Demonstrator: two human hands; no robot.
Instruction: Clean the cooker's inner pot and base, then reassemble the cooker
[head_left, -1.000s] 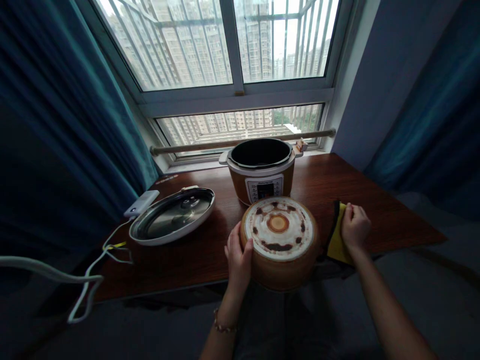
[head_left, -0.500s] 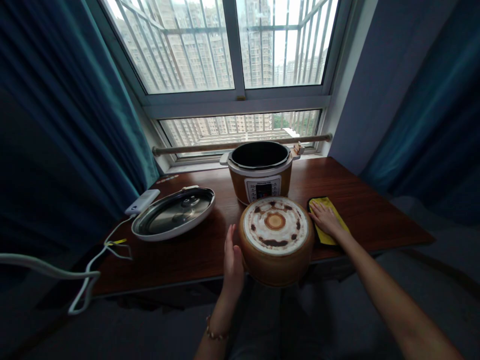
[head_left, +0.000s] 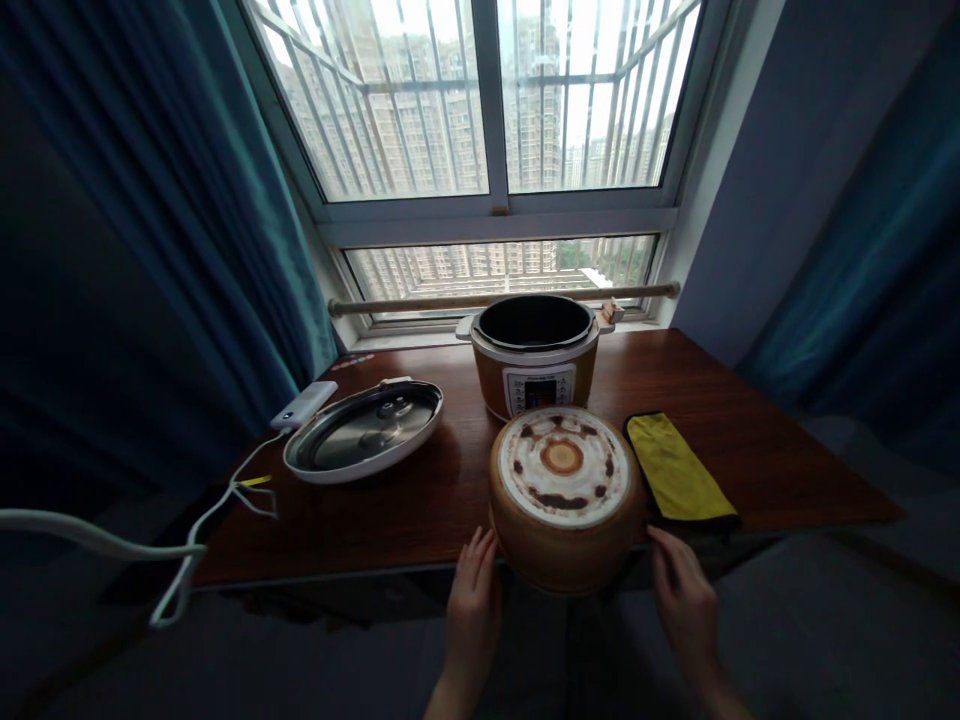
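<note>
Beside the overturned pot (head_left: 564, 500), both hands' fingers (head_left: 480, 560) lie open.

The upturned brown pot (head_left: 564, 500) sits at the table's (head_left: 787, 450) near edge and blocks the middle. Just behind it stands the electric cooker base (head_left: 535, 355), leaving only a narrow gap. To the pot's right, a yellow cloth (head_left: 675, 470) lies flat, with bare wood beyond. To its left, open tabletop runs to the lid (head_left: 365, 432); farther left lie a power bank (head_left: 304, 404) and white cables (head_left: 187, 540).
</note>
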